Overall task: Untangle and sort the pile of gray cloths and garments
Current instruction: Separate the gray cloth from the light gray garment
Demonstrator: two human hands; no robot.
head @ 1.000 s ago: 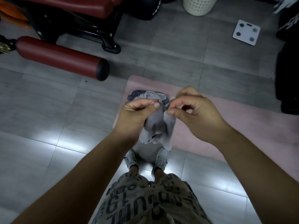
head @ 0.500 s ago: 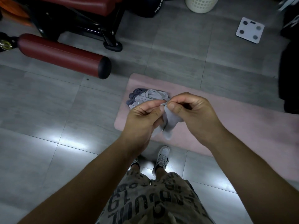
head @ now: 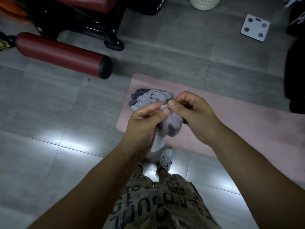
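I hold a small light gray cloth (head: 170, 128) in the air in front of me, bunched between both hands. My left hand (head: 145, 123) pinches its top edge with thumb and forefinger, and my right hand (head: 194, 114) pinches the same edge right beside it. The rest of the cloth hangs down below my left palm. A small pile of gray garments (head: 148, 99) lies on the near left corner of a pink mat (head: 239, 123), just beyond my hands. Part of the pile is hidden behind my fingers.
A dark red padded roller (head: 62, 54) of a weight bench lies on the gray tile floor at the left. A white bathroom scale (head: 255, 27) sits at the back right, a white basket (head: 204, 3) at the top. My shoe (head: 165, 158) stands below.
The hanging cloth has been gathered up shorter between my hands, which moved closer together. More of the pile on the mat shows behind them.
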